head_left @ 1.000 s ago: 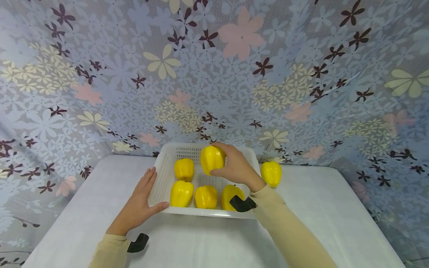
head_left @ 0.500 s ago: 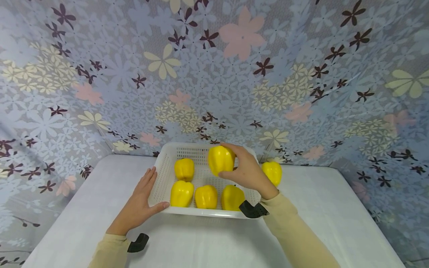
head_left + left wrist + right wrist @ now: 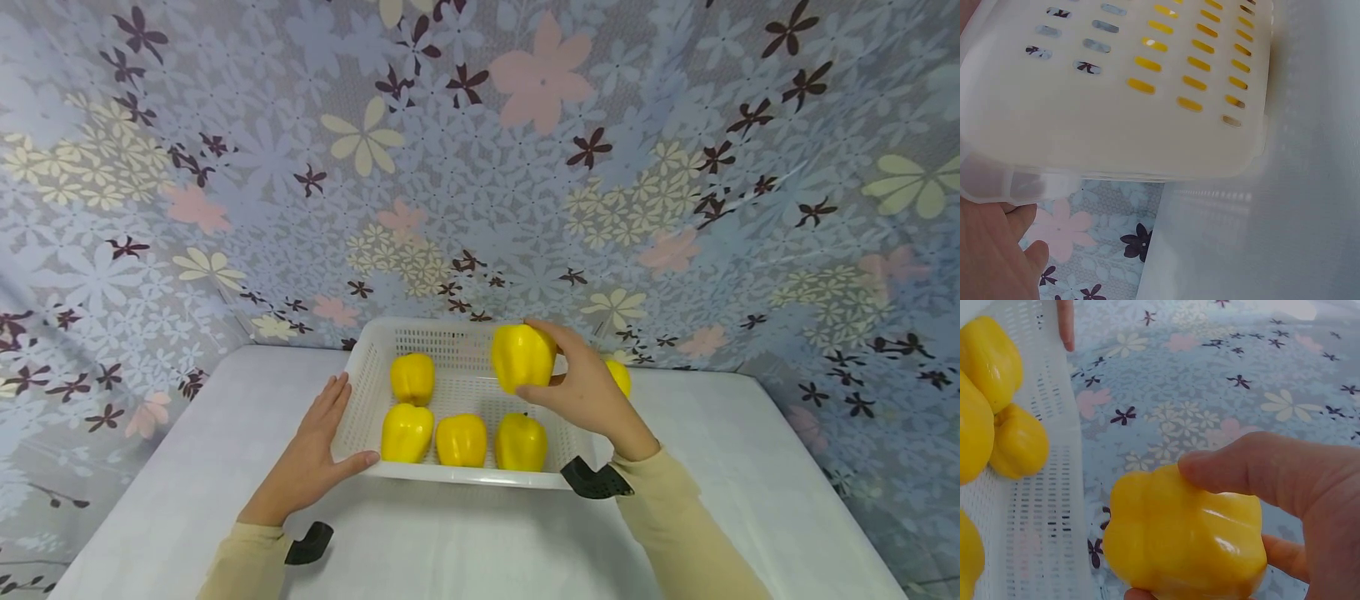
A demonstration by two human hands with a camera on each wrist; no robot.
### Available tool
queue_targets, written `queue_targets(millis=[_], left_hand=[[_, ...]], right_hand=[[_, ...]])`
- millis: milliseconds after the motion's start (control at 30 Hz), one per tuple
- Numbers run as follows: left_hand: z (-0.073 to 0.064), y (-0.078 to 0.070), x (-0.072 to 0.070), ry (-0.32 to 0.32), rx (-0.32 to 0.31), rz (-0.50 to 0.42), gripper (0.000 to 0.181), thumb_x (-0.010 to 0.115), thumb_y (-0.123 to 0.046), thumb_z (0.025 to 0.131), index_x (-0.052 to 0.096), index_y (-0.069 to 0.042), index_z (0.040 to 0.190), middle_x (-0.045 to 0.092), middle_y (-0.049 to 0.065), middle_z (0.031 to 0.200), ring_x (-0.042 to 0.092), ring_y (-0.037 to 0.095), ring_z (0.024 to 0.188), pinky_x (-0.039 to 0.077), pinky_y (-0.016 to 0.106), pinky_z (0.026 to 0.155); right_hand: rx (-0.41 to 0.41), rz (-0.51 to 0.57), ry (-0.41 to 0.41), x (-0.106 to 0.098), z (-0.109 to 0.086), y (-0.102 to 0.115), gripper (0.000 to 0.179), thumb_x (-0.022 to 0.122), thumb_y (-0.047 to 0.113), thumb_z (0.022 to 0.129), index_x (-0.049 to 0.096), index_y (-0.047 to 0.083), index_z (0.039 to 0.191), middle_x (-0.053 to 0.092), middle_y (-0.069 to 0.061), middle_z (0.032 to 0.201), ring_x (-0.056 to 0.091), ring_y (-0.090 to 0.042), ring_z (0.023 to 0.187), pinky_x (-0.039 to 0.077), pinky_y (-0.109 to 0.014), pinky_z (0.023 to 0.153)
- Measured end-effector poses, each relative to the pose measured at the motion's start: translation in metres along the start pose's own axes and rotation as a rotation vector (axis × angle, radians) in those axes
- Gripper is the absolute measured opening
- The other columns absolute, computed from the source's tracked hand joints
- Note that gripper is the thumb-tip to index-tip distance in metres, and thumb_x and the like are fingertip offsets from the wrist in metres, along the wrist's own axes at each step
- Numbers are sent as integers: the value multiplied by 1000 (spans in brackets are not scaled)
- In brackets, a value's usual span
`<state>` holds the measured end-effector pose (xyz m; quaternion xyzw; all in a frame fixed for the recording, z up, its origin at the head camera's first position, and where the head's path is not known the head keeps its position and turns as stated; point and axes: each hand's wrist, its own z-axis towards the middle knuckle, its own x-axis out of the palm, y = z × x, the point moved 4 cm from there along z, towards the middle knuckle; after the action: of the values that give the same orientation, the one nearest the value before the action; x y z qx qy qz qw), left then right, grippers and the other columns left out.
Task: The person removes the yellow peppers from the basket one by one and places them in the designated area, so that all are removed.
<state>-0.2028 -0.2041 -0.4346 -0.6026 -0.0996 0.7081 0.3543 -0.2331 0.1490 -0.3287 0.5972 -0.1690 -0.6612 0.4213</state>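
My right hand (image 3: 588, 392) grips a yellow bell pepper (image 3: 522, 358), raised over the back right part of a white slotted plastic basket (image 3: 480, 477). In the right wrist view, the thumb lies on one side of that pepper (image 3: 1185, 537), with fingers showing below and behind it. At the basket's left side, my left hand (image 3: 307, 458) has its fingers extended along the rim and its thumb at the front left corner. Several other yellow bell peppers (image 3: 461, 442) lie inside the basket, three of them in a row along the front.
Another yellow bell pepper (image 3: 618, 377) sits on the white table (image 3: 765, 467) right of the basket, partly hidden by my right hand. Behind the table hangs a flower-patterned cloth (image 3: 480, 208), close to the basket's back edge. Black wrist mounts (image 3: 596, 479) stick out from both sleeves.
My right hand has carried the bell pepper rightward, from the middle back of the basket toward its right side. It now covers more of the pepper on the table. The left hand stays put.
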Motion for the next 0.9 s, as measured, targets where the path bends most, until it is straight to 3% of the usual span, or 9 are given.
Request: queue_targets(millis=[400, 633, 900], left_hand=[[0, -2, 0, 4, -4, -10, 105, 76, -47, 85, 18, 3, 158, 9, 16, 168, 7, 40, 153, 17, 70, 114], [-1, -1, 0, -4, 3, -8, 105, 76, -46, 85, 19, 3, 158, 10, 17, 167, 7, 39, 153, 18, 70, 114], [-1, -2, -1, -3, 9, -8, 105, 76, -46, 86, 19, 4, 158, 9, 17, 167, 8, 41, 152, 17, 70, 114]], right_hand=[[-19, -34, -82, -25, -17, -11, 86, 84, 15, 79, 40, 12, 154, 53, -15, 137, 59, -31, 106, 60, -43, 82], [-3, -57, -114, -35, -26, -24, 86, 83, 13, 81, 38, 10, 154, 46, -19, 143, 58, -39, 112, 58, -50, 85], [25, -94, -138, -47, -36, -41, 87, 82, 15, 83, 35, 8, 155, 48, -21, 140, 54, -37, 114, 59, -50, 84]])
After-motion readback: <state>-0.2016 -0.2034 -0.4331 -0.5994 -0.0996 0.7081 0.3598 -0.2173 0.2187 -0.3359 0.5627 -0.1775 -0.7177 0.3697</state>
